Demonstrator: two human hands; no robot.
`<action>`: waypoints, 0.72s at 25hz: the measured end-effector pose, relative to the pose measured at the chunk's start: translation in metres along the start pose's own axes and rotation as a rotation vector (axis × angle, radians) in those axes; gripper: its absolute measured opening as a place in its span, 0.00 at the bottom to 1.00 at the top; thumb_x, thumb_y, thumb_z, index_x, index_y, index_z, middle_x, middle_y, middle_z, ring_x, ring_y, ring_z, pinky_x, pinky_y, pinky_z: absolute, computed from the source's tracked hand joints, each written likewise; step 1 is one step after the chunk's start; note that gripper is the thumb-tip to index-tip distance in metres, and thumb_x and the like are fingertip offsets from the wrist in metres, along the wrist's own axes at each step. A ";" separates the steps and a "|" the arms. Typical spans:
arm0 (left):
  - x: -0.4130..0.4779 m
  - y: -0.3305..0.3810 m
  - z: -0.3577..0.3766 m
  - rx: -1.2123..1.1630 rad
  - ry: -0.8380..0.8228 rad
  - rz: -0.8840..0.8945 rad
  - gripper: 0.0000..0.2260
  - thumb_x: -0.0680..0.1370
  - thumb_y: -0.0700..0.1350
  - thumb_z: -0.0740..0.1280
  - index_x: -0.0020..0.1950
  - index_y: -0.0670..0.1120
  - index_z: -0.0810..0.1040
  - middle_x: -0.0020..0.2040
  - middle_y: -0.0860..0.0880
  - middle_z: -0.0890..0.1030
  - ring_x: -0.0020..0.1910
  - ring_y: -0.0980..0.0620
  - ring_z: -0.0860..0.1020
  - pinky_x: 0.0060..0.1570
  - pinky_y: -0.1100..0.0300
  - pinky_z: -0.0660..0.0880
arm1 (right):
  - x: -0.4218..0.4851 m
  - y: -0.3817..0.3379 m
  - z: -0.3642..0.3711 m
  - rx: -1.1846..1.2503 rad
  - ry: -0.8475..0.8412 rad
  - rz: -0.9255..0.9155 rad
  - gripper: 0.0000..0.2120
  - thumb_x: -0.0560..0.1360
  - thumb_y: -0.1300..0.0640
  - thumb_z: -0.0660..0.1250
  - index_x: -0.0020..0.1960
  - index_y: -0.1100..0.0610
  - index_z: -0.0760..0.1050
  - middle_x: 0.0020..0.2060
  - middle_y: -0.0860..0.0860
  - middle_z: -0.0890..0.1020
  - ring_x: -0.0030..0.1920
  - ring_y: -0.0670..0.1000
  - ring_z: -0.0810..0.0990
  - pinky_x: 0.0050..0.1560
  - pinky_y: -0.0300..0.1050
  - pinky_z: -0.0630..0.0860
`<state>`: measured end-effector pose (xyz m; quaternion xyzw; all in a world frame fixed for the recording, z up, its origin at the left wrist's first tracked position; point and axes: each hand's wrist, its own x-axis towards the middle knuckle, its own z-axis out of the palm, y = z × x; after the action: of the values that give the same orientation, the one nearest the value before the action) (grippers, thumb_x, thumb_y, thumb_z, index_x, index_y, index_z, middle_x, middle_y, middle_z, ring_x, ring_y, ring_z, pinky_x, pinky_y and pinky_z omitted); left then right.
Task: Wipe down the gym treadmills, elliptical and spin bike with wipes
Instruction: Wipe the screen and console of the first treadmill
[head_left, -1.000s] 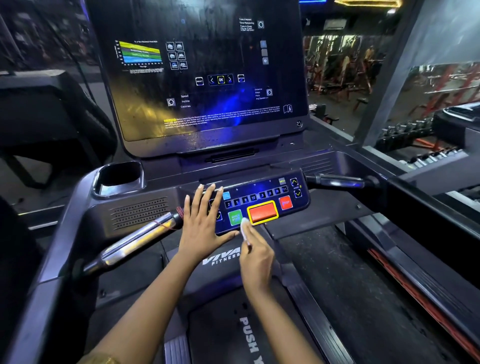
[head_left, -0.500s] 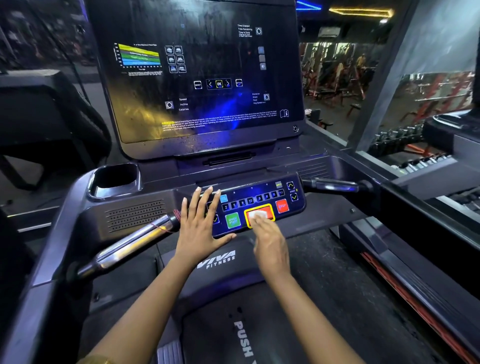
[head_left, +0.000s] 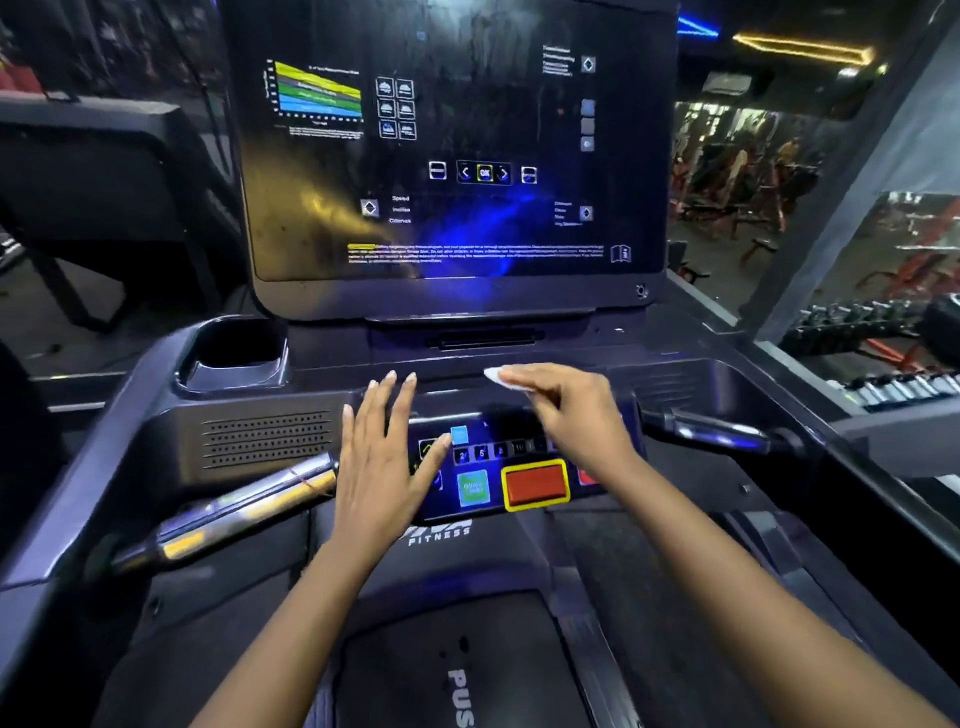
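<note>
Two hands are at the treadmill's (head_left: 260, 441) button panel (head_left: 511, 470) — the left hand (head_left: 384, 457) lies flat, fingers straight and spread over the panel's left end, while the right hand (head_left: 576, 415) pinches a small white wipe (head_left: 501, 378) in curled fingers at the console ledge (head_left: 447, 371) just above the number keys (head_left: 482, 453), below the dark screen (head_left: 467, 156).

The left hand (head_left: 384, 467) lies flat, fingers straight and spread, on the left end of the dark treadmill button panel (head_left: 491, 458), beside its square green button (head_left: 474, 487) and yellow-rimmed red button (head_left: 535, 484). The blurred right hand (head_left: 571, 410) holds a small white wipe (head_left: 501, 378) over the panel's far edge, below the large glossy black console screen (head_left: 457, 145). A chrome handlebar grip (head_left: 234, 514) juts out left of the left hand.
</note>
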<state>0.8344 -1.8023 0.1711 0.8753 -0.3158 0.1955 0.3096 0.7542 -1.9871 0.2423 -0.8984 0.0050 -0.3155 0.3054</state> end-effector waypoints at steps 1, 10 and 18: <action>0.002 0.002 0.004 0.024 -0.003 -0.047 0.34 0.75 0.65 0.49 0.76 0.46 0.59 0.75 0.45 0.62 0.74 0.46 0.59 0.72 0.55 0.42 | 0.020 0.011 0.003 -0.030 -0.136 -0.030 0.19 0.69 0.75 0.62 0.54 0.60 0.81 0.52 0.53 0.83 0.55 0.43 0.78 0.59 0.26 0.67; 0.001 0.009 0.015 0.169 0.009 -0.136 0.27 0.79 0.62 0.50 0.74 0.49 0.61 0.71 0.48 0.68 0.71 0.51 0.64 0.73 0.51 0.51 | 0.122 0.051 0.087 -0.283 -0.902 -0.678 0.21 0.76 0.55 0.53 0.56 0.64 0.80 0.54 0.58 0.82 0.53 0.58 0.81 0.55 0.48 0.76; 0.015 0.023 0.015 0.259 0.023 -0.039 0.26 0.80 0.62 0.49 0.72 0.49 0.65 0.71 0.49 0.68 0.75 0.50 0.57 0.73 0.45 0.46 | 0.123 0.108 0.063 -0.178 -0.953 -0.699 0.21 0.70 0.69 0.60 0.63 0.62 0.75 0.61 0.55 0.77 0.61 0.53 0.76 0.64 0.34 0.63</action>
<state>0.8319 -1.8333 0.1784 0.9117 -0.2672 0.2384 0.2015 0.9088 -2.0651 0.2138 -0.9115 -0.4021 0.0421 0.0755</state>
